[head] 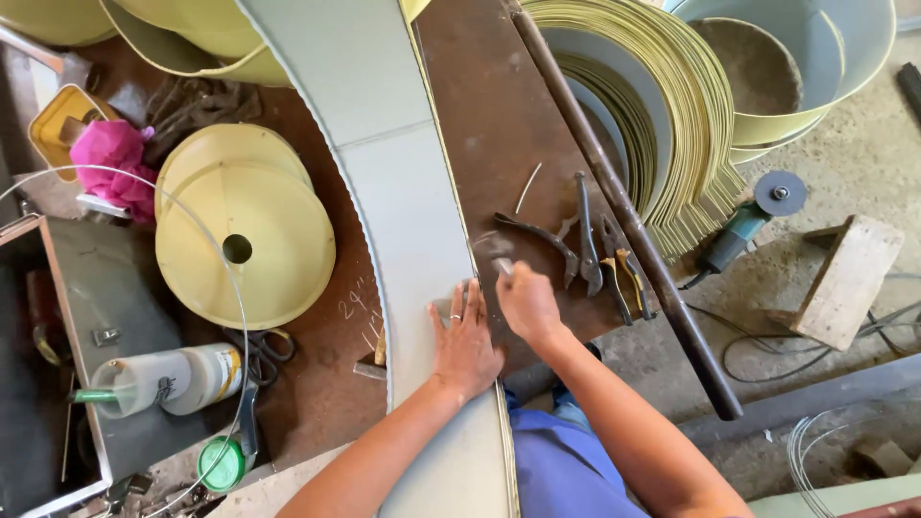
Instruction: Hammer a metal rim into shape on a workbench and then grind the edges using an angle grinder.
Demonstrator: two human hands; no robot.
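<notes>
**A:** Sheet-metal strip (403, 192): long curved grey panel, laid over the brown workbench (499, 115), running from the top of the view down to the person's lap. All places below are relative to it.

**B:** Left of it?

**A:** Pink rag (110, 158) in a yellow tub far left, clear plastic bottle (173, 379) lower left, pale yellow funnel-shaped lid (245, 230) with a centre hole just beside its left edge.

**B:** Hands?

**A:** Left hand (465, 345) flat on the strip, fingers spread, pressing down, grips nothing. Right hand (526, 302) at the strip's right edge, closed round a small metal tool; its head is blurred, can't tell which kind.

**B:** Right of it?

**A:** Pliers and snips (585, 254) on the bench near that edge, then a long rusty steel bar (624, 211), stacked yellow-edged cut blanks (672, 125), angle grinder (743, 225) on the floor well apart.

**B:** Handling?

**A:** Judging by looks: thin, light, springy, flexes along its length. Edges probably sharp, painted face slippery. Hold flat with a palm on the face near the worked edge, not by the rim.
</notes>
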